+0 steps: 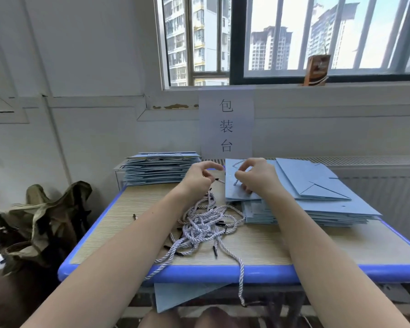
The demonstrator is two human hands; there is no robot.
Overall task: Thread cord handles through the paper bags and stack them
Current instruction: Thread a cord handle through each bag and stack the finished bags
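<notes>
The person is working at a wood-topped bench (pixel 258 252) with a blue rim, under a window. The left hand (pixel 200 177) is pinching the black-tipped end of a white twisted cord (pixel 219 180), fingers curled round it, just beside the left edge of a flat blue paper bag (pixel 239 190). The right hand (pixel 253 177) is resting on that bag, fingers curled and pinching a cord loop (pixel 237 165) near the bag's top edge. The bag is lying on top of a pile of flat blue bags (pixel 322 209) on the bench's right side. A second stack of bags (pixel 159 170) is sitting at the far left corner. A tangle of loose cords (pixel 204 226) is lying mid-bench, one strand hanging over the front rim. A paper sign (pixel 226 125) is hanging on the wall behind.
</notes>
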